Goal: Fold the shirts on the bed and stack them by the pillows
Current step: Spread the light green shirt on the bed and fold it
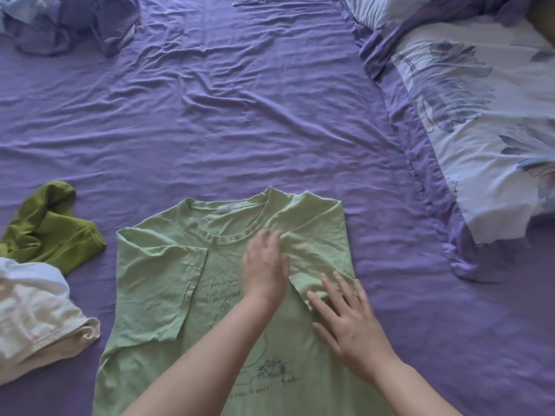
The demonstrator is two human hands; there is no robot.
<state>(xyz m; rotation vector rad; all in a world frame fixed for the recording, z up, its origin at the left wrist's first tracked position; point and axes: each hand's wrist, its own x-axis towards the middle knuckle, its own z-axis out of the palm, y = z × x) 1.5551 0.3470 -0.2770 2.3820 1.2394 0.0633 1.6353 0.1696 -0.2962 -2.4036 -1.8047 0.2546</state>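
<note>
Both hands, left hand (264, 265) and right hand (348, 319), are laid flat with fingers spread on the light green shirt (156, 295); soft, limp cloth is judged best taken by its hem corners.

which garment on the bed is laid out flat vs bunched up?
The light green T-shirt under both hands: spread flat, sleeves folded in. The olive garment and white garment to its left lie crumpled.

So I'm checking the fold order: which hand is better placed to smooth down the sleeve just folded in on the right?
The right hand: its straight fingers already lie on that sleeve, while the left hand is nearer the collar.
</note>
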